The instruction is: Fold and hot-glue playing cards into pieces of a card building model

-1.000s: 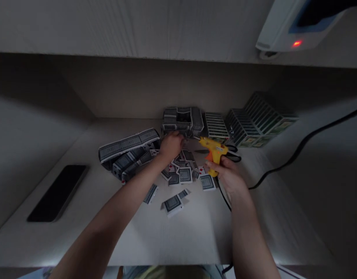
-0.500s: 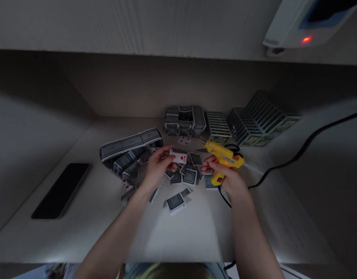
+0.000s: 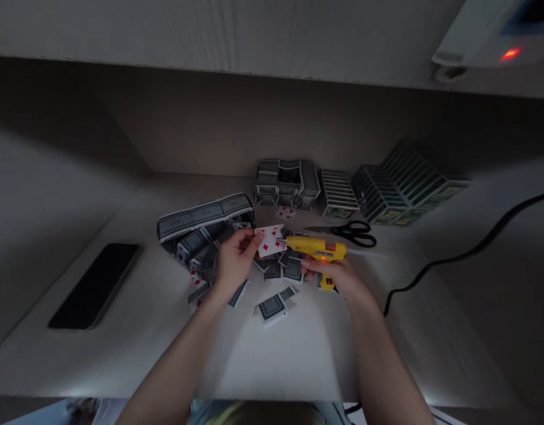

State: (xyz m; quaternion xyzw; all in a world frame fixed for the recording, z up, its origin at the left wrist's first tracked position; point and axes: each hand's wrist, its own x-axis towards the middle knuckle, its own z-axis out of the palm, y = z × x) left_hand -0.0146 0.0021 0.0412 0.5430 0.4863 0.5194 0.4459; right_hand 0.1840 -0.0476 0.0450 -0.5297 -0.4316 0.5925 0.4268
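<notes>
Between the thumb and fingers of my left hand [image 3: 235, 257] is a folded playing card [image 3: 270, 241], its red diamond face turned up toward me. My right hand [image 3: 338, 276] grips a yellow glue gun [image 3: 316, 247] by its handle, an orange light showing on its body. The gun's nozzle points left and meets the card's right edge; whether it touches cannot be made out. Beneath both hands lie several folded cards with dark patterned backs [image 3: 293, 268]. One folded card [image 3: 272, 308] rests nearer to me.
A long structure of folded cards [image 3: 205, 215] stands at left, a card-built model [image 3: 286, 184] behind. Ridged card stacks [image 3: 387, 192] sit at back right, near black-handled scissors [image 3: 358, 232]. A phone [image 3: 95, 286] lies left. A black cable [image 3: 471, 245] hangs right; a shelf [image 3: 236, 41] overhangs.
The glue gun has come left and lower, from pointing up and away to having its nozzle at the card. My left hand has turned the card so more of its face shows.
</notes>
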